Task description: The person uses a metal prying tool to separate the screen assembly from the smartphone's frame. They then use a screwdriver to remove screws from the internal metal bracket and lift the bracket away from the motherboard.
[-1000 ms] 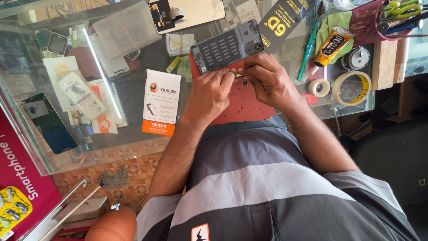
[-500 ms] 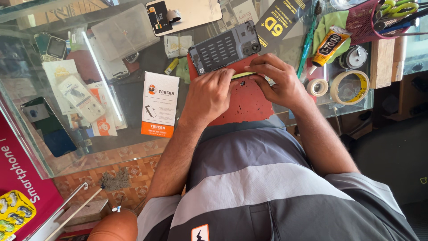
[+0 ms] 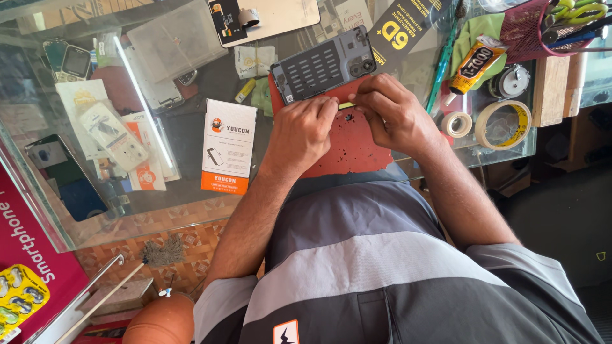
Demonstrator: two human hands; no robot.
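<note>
An opened grey phone [image 3: 324, 66], back side up, lies at the upper centre of the frame on a red mat [image 3: 347, 148] on the glass counter [image 3: 185, 146]. The left hand [image 3: 301, 134] and right hand [image 3: 390, 109] meet just below it, fingertips pinched around a small yellow-green piece [image 3: 346, 105]. A white-and-orange box [image 3: 228, 146] lies left; tape rolls [image 3: 503, 124] lie right.

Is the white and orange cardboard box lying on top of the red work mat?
No, the white and orange cardboard box lies on the glass counter to the left of the red work mat, apart from it.
</note>
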